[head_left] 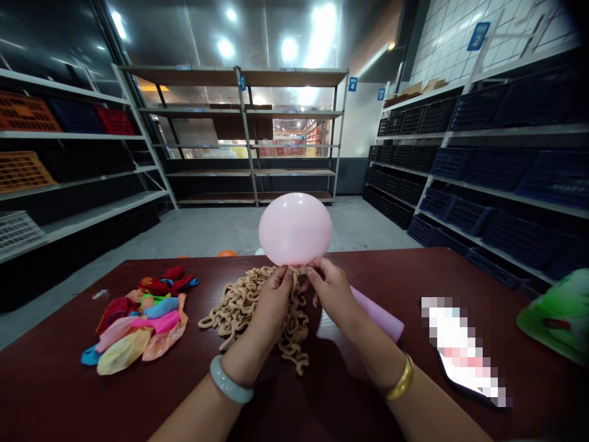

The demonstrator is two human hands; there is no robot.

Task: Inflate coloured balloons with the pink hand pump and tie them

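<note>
An inflated pale pink balloon point(295, 228) stands upright above the table, its knot end down between my hands. My left hand point(276, 294) is closed in a pinch at the balloon's neck, with a tan cord point(248, 301) right under and beside its fingers. My right hand point(329, 288) pinches at the same spot from the other side. The fingers partly hide the neck, so I cannot tell whether the cord is looped around it. The rest of the cord lies in a curly heap on the table and trails down between my wrists.
Several deflated coloured balloons point(151, 316) lie in a pile on the dark red table point(193, 393). A purple cylinder point(380, 316) lies beside my right forearm. Further right are a phone point(464, 353) with a blurred screen and a green container point(559, 316). Shelving point(251, 141) stands behind.
</note>
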